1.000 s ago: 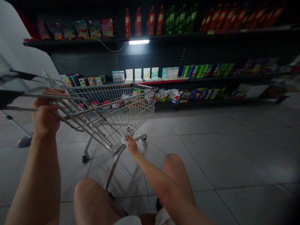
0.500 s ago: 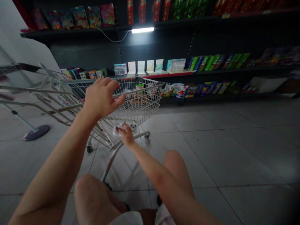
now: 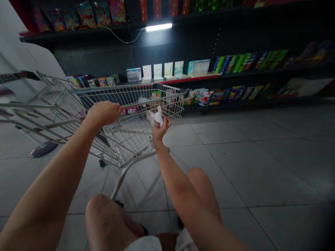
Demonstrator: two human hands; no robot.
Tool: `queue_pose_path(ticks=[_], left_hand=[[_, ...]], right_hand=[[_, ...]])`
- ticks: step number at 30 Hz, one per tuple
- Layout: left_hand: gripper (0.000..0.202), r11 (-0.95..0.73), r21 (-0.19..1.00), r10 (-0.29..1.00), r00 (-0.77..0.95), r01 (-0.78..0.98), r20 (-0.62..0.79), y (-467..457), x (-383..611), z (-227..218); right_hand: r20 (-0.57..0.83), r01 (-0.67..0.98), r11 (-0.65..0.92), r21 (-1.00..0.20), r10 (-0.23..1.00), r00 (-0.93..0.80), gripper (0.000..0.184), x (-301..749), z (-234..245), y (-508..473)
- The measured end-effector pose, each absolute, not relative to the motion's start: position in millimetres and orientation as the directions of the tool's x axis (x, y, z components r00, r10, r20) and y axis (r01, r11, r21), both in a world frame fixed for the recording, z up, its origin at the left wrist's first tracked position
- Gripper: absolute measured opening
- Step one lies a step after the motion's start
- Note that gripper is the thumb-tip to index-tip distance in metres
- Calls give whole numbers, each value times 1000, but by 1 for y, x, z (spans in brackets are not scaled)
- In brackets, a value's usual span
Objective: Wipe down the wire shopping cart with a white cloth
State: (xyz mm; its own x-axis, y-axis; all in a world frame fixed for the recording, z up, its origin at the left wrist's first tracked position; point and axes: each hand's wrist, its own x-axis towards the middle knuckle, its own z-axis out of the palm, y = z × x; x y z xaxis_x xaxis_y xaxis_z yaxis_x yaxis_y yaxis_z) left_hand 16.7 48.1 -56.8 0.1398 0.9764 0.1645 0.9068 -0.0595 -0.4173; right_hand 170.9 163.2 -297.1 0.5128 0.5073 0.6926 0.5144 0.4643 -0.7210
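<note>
The right hand (image 3: 160,130) has just risen and now pinches a crumpled white tissue (image 3: 156,116) in its closed fingers, above the wire shopping cart (image 3: 131,136). The left hand (image 3: 103,113) has moved forward and lies curled on the top rail (image 3: 146,100).

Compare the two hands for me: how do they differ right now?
The left hand lies palm-down on the wire rim of the shopping cart, while the right hand is raised clear of it. The left hand holds nothing visible; the right hand grips a crumpled white item. Both hands are bare.
</note>
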Motion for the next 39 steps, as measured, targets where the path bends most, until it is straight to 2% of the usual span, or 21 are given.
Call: queue_pose_path(ticks=[3, 6, 9, 12, 14, 16, 19, 21, 22, 24, 26, 28, 31, 33, 35, 37, 39], left_hand=[[70, -61, -427, 972, 151, 902, 181, 40, 18, -59], [71, -59, -424, 971, 151, 904, 186, 31, 18, -61], [72, -73, -421, 972, 158, 904, 172, 21, 14, -59], [72, -98, -423, 971, 180, 901, 159, 12, 8, -57], [71, -105, -417, 969, 188, 903, 163, 6, 4, -56], [70, -106, -408, 970, 185, 907, 159, 1, 2, -55], [69, -112, -395, 976, 175, 912, 128, -4, 3, -54], [68, -116, -389, 978, 174, 914, 117, -6, 5, -53], [68, -114, -388, 978, 172, 915, 118, -7, 7, -52], [69, -116, -390, 978, 172, 914, 114, -7, 12, -51], [70, -121, -396, 979, 175, 910, 102, -8, 16, -50], [71, -130, -407, 981, 177, 904, 81, -8, 18, -50], [70, -128, -414, 980, 180, 901, 88, -10, 18, -50], [72, -134, -410, 977, 191, 902, 100, -11, 16, -51], [74, -145, -407, 976, 197, 902, 88, -12, 15, -51], [73, -148, -404, 979, 193, 903, 71, -13, 14, -51], [73, -140, -402, 980, 185, 905, 76, -14, 15, -52]], right_hand=[[669, 533, 412, -739, 541, 510, 57, 127, -317, 145], [728, 593, 449, -668, 559, 397, 66, 87, -343, 106], [779, 614, 571, -546, 616, 120, 58, 92, -358, 80], [774, 578, 726, -372, 587, -239, 40, 145, -361, 83], [762, 587, 753, -296, 557, -331, 36, 192, -357, 93], [783, 636, 709, -304, 566, -256, 37, 232, -348, 101], [820, 642, 582, -500, 556, 135, 44, 261, -318, 102], [766, 551, 535, -640, 498, 406, 51, 252, -291, 96], [731, 503, 531, -682, 478, 487, 55, 240, -277, 92], [702, 450, 543, -710, 495, 511, 59, 204, -254, 80], [721, 470, 548, -692, 548, 424, 62, 162, -243, 65], [777, 551, 568, -611, 562, 283, 61, 127, -243, 52], [879, 634, 697, -335, 473, -56, 48, 111, -256, 44], [875, 585, 804, -108, 356, -328, 38, 130, -264, 48], [826, 524, 851, 40, 267, -496, 31, 164, -267, 55], [829, 550, 833, 66, 261, -494, 29, 203, -262, 60], [912, 650, 759, -44, 296, -284, 31, 233, -246, 59]])
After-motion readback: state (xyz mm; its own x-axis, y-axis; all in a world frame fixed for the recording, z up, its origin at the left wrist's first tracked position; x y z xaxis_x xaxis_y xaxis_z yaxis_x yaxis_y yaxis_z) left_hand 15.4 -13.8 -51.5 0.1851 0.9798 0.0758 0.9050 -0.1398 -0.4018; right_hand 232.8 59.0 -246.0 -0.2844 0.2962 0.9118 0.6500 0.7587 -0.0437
